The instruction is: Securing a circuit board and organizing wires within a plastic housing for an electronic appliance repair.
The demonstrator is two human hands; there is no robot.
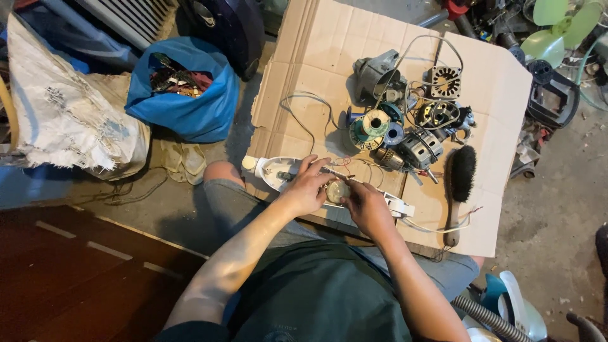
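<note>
grimy concrete floor (557, 190) fills the view, with a flattened brown cardboard sheet (329, 57) spread at twelve o'clock. at ten o'clock sits a blue cloth bag of scrap (183, 101). on the cardboard at one o'clock lie grey electric motor parts (405, 107), a black-bristled wooden brush (458, 183) at three. at centre rests a white plastic appliance housing (278, 170). left hand (307, 189) and right hand (366, 206) pinch a small round pale part (337, 190) between them, fingers closed on it.

motor parts (405, 120) lie on the cardboard sheet (316, 57), brush (458, 187) to their right, bag (187, 95) left of the sheet.
</note>
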